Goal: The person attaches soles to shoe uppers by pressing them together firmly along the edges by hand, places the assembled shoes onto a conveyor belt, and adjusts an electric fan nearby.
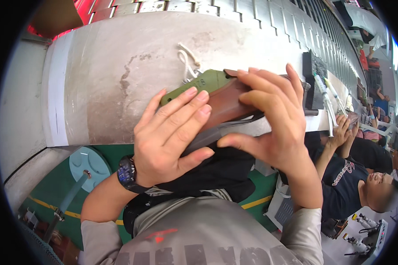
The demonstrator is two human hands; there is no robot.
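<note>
In front of me, at the near edge of the bench, lies a brown leather shoe (223,104) with a dark grey sole edge (203,141) facing me. A green shoe last (194,86) shows along its far side. My left hand (168,128) lies over the left end, fingers across the green and brown parts, thumb along the sole side. On the right, my right hand (274,110) curves over the leather, its thumb by the near lower edge. A white cord (185,62) sits looped just beyond the last. My palms hide part of the shoe.
The stained pale bench (93,66) runs along a slatted metal conveyor (256,17). At right are a black block (313,77) and several syringes (326,99). A co-worker's hands (340,132) hold something brown. A blue round stool (89,163) stands lower left.
</note>
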